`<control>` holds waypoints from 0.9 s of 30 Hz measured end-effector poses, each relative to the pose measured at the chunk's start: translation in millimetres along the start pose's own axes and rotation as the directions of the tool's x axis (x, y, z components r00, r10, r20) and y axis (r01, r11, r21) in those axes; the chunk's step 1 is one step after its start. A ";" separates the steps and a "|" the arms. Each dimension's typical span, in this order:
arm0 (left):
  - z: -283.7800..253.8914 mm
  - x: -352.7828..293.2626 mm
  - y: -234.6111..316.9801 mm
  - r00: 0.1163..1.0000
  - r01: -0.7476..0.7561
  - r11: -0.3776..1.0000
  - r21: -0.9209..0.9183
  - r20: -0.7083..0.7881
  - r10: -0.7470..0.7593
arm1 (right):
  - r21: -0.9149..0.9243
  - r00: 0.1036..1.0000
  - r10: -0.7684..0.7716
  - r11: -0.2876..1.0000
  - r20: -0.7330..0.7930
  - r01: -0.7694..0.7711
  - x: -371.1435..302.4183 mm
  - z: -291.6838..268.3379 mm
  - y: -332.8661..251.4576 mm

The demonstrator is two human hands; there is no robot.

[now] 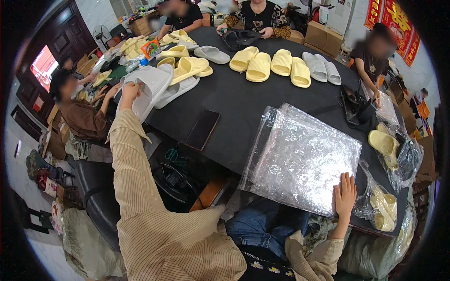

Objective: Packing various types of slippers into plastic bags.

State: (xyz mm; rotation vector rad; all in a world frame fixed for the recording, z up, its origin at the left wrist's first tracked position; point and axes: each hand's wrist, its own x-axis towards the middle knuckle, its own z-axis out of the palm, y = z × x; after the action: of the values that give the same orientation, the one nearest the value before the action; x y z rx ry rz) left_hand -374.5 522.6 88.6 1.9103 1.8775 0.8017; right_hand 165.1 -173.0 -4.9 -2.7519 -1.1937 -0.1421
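Note:
At the left edge of the black table, my left hand (130, 95) grips a light grey slipper (151, 89), its fingers closed at the opening. Under and beside it lie another grey slipper (177, 92) and a yellow slipper (188, 69). My right hand (345, 193) rests flat, fingers stretched, on the near right edge of a stack of clear plastic bags (304, 159). Just right of that hand lies a bag with yellow slippers (384, 210) inside. A dark phone (203, 129) lies between my two arms.
Yellow slippers (258, 67) and a grey pair (322, 68) stand in a row across the table (234, 107). Black slippers (357, 107) and a bagged yellow slipper (385, 143) are at the right. Several people sit around. Scissors (176, 158) lie below the table edge.

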 end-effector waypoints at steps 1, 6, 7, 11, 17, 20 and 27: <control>-0.6 11.6 -4.4 0.998 0.022 0.999 -0.043 0.067 -0.019 | 0.006 1.000 -0.009 1.000 -0.005 0.009 -1.3 -0.6 0.2; 1.0 65.1 -29.8 0.973 -0.218 0.938 -0.270 -0.137 0.186 | 0.041 0.999 -0.031 0.999 -0.011 0.032 -4.1 4.0 2.2; 17.3 77.7 -36.7 0.957 -0.173 0.985 0.013 -0.235 0.172 | 0.039 0.999 -0.029 0.999 -0.024 0.030 -5.5 3.2 2.7; -5.7 87.5 -29.0 0.655 -0.381 0.898 0.220 -0.622 0.430 | 0.219 0.978 -0.123 0.963 -0.171 0.159 7.4 14.0 -7.3; 98.8 -178.8 175.3 0.743 -0.588 0.551 -0.593 -0.126 0.657 | 0.327 0.960 -0.017 0.938 -0.280 0.112 9.6 5.9 12.2; 78.4 -328.1 262.8 0.168 -0.860 0.197 -0.470 0.105 0.980 | 0.441 0.967 0.019 0.892 -0.254 0.098 8.3 5.1 15.1; 184.5 -449.4 260.6 0.019 -0.935 0.159 -0.317 0.404 0.915 | 0.443 0.979 -0.139 0.876 -0.146 0.191 7.5 1.7 18.1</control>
State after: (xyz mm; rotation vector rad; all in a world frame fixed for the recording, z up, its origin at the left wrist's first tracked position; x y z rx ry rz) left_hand -40.0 87.8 33.5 2.9142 -0.0136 0.3583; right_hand 183.5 -179.6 -7.1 -2.2088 -1.2452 -0.0236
